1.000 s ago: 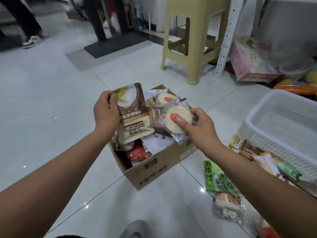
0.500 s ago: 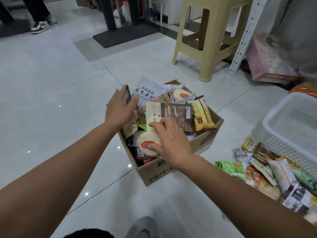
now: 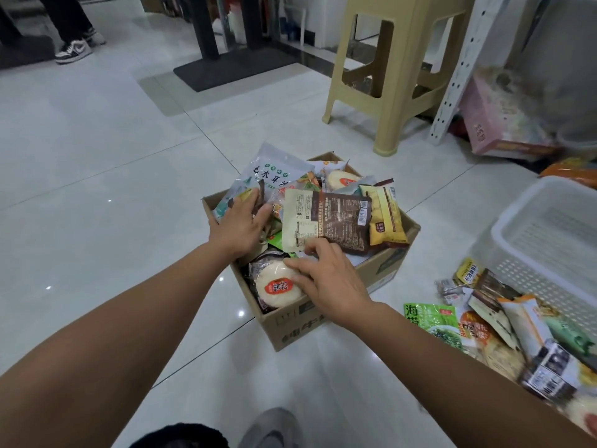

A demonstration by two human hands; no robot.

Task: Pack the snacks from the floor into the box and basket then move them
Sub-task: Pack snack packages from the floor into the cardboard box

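Observation:
A cardboard box [image 3: 297, 331] stands on the floor in the middle, heaped with snack packets. My left hand [image 3: 240, 226] presses flat on the packets at the box's left side, with a dark packet edge showing between its fingers. My right hand [image 3: 326, 279] rests with spread fingers on a round white bun packet [image 3: 277, 289] in the near corner and touches a brown and cream pouch [image 3: 326, 223]. A yellow packet [image 3: 386, 219] leans at the box's right. The white plastic basket [image 3: 549, 240] stands at the right with nothing visible inside. Several loose snacks [image 3: 484, 328] lie in front of it.
A beige plastic stool [image 3: 387, 76] stands behind the box. A pink carton [image 3: 497, 130] and a white perforated rack post [image 3: 458, 69] are at the back right. Another person's shoe [image 3: 72, 51] is at the far left. My own shoe [image 3: 274, 428] is at the bottom.
Both hands came down from above the box. The bun packet now lies in the near corner and the brown pouch from my left hand is tucked into the left side.

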